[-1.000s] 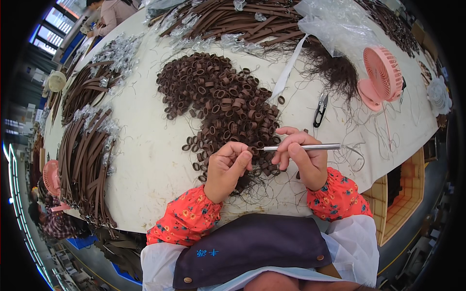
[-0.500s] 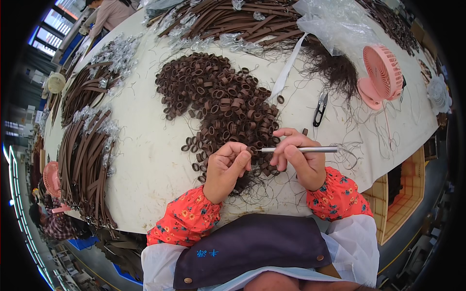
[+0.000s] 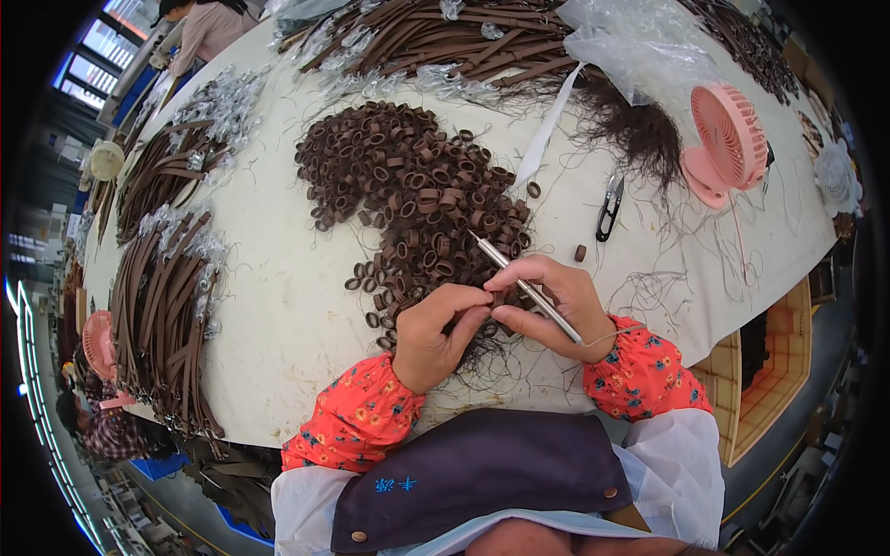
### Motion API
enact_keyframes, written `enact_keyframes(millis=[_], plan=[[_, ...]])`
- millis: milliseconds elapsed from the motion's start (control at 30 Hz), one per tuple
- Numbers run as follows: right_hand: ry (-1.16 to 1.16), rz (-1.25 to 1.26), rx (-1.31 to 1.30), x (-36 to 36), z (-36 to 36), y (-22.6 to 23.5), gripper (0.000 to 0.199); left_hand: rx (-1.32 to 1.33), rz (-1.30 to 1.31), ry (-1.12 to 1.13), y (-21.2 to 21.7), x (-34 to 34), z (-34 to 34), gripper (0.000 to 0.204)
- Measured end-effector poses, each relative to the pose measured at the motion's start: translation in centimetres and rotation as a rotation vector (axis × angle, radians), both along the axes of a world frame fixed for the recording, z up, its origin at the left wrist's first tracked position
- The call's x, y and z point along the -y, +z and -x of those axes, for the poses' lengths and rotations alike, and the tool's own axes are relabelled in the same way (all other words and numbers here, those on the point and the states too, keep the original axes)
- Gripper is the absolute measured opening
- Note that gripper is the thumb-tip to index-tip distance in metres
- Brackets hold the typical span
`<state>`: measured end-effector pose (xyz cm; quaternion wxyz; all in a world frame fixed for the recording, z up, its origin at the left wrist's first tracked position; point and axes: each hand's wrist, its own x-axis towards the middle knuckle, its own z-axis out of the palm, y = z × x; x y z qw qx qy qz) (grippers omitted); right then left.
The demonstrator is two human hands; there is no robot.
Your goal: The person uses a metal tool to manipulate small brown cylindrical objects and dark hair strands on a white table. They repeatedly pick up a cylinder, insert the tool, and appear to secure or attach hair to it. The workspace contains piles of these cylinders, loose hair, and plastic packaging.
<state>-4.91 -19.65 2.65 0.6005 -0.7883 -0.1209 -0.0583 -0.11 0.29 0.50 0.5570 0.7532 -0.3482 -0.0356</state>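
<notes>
A small brown strap loop (image 3: 499,298) is pinched in the fingertips of my left hand (image 3: 431,338), low over the near end of the pile. My right hand (image 3: 577,298) touches the same loop with thumb and finger. Across that right hand lies a silver pen-shaped tool (image 3: 502,261), gripped there with its thin tip pointing up and left and a thin cord at its rear end. A big pile of brown loops (image 3: 417,181) spreads beyond my hands. One loose loop (image 3: 580,252) stands beyond my right hand. Part of the held loop is hidden by fingers.
Black thread snips (image 3: 609,211) and a pink fan (image 3: 728,139) are to the right. Brown straps (image 3: 162,315) lie in bundles at left, more straps (image 3: 445,42) at the back beside clear plastic (image 3: 621,46). Loose threads litter the cloth. Another person (image 3: 209,32) is at far left.
The pen tool has swung from nearly level to a slant, its tip now away from the loop. My right fingers have come in to the loop beside my left fingertips.
</notes>
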Motion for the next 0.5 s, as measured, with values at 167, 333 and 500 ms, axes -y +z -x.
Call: enact_keyframes(millis=[167, 333, 500], plan=[[-0.060, 0.127, 0.476, -0.3, -0.6, -1.1, 0.035, -0.822, 0.351, -0.270, 0.0, 0.0, -0.4, 0.030], [-0.002, 0.211, 0.554, -0.1, -0.5, -1.1, 0.033, -1.013, 0.222, -0.334, 0.5, -0.3, -1.0, 0.024], [0.025, 0.005, 0.388, -0.5, -0.7, -1.8, 0.035, -1.009, 0.242, -0.260, -0.1, -0.6, -1.1, 0.015]])
